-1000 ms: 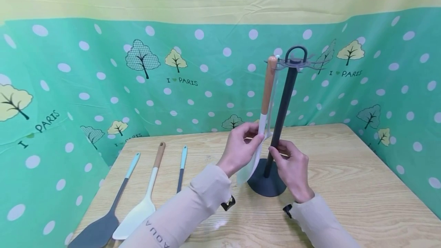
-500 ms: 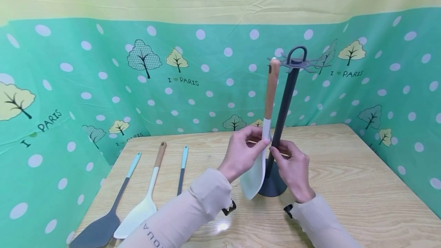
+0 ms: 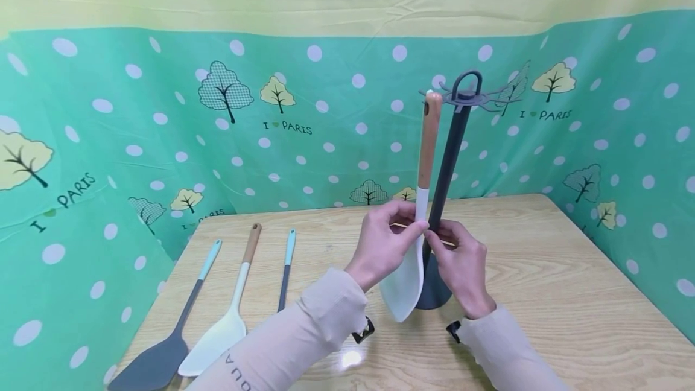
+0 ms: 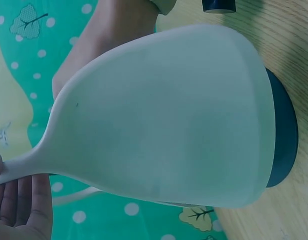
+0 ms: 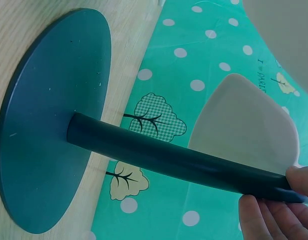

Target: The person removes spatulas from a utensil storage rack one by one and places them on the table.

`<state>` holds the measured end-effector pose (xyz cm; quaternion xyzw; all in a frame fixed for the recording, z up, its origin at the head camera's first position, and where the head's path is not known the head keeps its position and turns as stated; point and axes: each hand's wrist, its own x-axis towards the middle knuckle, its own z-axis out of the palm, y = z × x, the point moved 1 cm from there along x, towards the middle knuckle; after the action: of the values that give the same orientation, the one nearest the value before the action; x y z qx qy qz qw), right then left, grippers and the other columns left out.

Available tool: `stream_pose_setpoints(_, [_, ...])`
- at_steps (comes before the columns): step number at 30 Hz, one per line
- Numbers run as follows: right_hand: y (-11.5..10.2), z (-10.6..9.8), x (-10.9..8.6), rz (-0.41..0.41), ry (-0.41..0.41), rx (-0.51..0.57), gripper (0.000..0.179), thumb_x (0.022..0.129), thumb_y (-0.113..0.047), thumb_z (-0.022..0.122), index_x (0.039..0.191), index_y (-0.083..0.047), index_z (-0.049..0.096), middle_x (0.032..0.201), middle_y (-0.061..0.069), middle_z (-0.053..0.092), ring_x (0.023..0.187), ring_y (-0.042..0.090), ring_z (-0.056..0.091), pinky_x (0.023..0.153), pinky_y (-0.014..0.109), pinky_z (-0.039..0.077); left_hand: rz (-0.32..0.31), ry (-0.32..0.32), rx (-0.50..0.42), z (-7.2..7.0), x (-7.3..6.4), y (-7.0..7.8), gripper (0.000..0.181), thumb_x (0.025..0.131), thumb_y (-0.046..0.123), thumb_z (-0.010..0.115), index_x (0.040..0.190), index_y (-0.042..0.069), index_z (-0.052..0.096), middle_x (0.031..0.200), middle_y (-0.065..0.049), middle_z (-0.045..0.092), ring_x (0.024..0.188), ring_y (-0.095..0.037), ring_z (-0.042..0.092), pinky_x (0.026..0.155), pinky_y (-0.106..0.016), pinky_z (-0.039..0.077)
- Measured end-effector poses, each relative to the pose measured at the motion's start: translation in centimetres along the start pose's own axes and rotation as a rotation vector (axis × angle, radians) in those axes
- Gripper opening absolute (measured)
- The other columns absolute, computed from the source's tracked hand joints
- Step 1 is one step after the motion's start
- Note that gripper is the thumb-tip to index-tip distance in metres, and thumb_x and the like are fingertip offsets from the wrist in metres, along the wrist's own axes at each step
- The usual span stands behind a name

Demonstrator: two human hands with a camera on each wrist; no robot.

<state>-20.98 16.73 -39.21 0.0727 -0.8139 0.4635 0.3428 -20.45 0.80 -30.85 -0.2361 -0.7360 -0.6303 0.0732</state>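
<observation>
In the head view, my left hand (image 3: 384, 235) pinches the white neck of a turner (image 3: 429, 143) with a wood-coloured handle. Its handle points up, the holed end right at the hooks of a dark utensil stand (image 3: 449, 168). The wide pale blade (image 4: 159, 115) hangs down and fills the left wrist view, covering part of the stand's round base. Fingers and thumb of my right hand (image 3: 461, 264) grip the stand's pole low down. Behind the pole in the right wrist view shows another pale utensil blade (image 5: 244, 125), its handle mostly hidden.
On the wooden table (image 3: 543, 294) at left lie a dark turner (image 3: 157, 361) with a blue handle, a white turner (image 3: 219, 340) with a brown handle, and a blue-handled utensil (image 3: 288, 258) partly behind my left sleeve. A polka-dot cloth (image 3: 347, 113) surrounds the table.
My left hand has shifted slightly right and down with the turner, whose blade has turned to face me more and now covers more of the base. My right hand stays on the pole.
</observation>
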Motion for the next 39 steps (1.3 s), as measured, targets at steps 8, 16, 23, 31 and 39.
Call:
stream_pose_setpoints(8, [0.0, 0.0, 0.0, 0.008, -0.001, 0.006, 0.021, 0.087, -0.016, 0.071, 0.105, -0.006, 0.067, 0.093, 0.006, 0.071, 0.084, 0.017, 0.069, 0.073, 0.016, 0.053, 0.016, 0.012, -0.012, 0.1, -0.1, 0.3, 0.017, 0.086, 0.008, 0.07, 0.104, 0.006, 0.07, 0.091, -0.001, 0.067, 0.079, -0.011, 0.062, 0.071, -0.026, 0.055])
stream_pose_setpoints(16, [0.0, 0.0, 0.0, 0.002, -0.002, 0.011, 0.021, 0.087, -0.015, 0.071, 0.105, -0.006, 0.067, 0.093, 0.007, 0.071, 0.084, 0.017, 0.07, 0.073, 0.019, 0.054, 0.017, 0.026, -0.025, 0.0, -0.1, 0.3, 0.016, 0.086, 0.007, 0.071, 0.102, 0.006, 0.07, 0.089, -0.001, 0.067, 0.078, -0.01, 0.062, 0.071, -0.025, 0.056])
stream_pose_setpoints(23, [-0.1, 0.1, 0.0, 0.005, -0.002, 0.017, 0.021, 0.087, -0.013, 0.071, 0.105, -0.005, 0.067, 0.093, 0.007, 0.071, 0.084, 0.017, 0.07, 0.073, 0.014, 0.052, 0.039, 0.029, -0.037, -0.3, -0.3, 0.3, 0.016, 0.086, 0.007, 0.071, 0.101, 0.004, 0.07, 0.088, -0.001, 0.067, 0.078, -0.011, 0.063, 0.071, -0.026, 0.056])
stream_pose_setpoints(31, [-0.1, 0.1, 0.0, 0.008, 0.006, 0.026, 0.02, 0.086, -0.011, 0.072, 0.104, -0.005, 0.067, 0.091, 0.007, 0.072, 0.083, 0.018, 0.07, 0.072, 0.011, 0.051, 0.052, 0.033, -0.048, -0.6, -0.6, 0.4, 0.016, 0.085, 0.008, 0.072, 0.101, 0.004, 0.069, 0.089, -0.003, 0.067, 0.078, -0.012, 0.063, 0.071, -0.027, 0.056])
stream_pose_setpoints(39, [-0.2, 0.0, 0.0, 0.006, -0.001, -0.003, 0.021, 0.086, -0.014, 0.072, 0.105, -0.005, 0.067, 0.093, 0.007, 0.071, 0.084, 0.018, 0.07, 0.074, 0.026, 0.055, 0.04, 0.041, -0.039, -1.1, -1.1, 0.2, 0.017, 0.085, 0.008, 0.072, 0.102, 0.007, 0.069, 0.09, -0.003, 0.066, 0.079, -0.013, 0.063, 0.071, -0.028, 0.056])
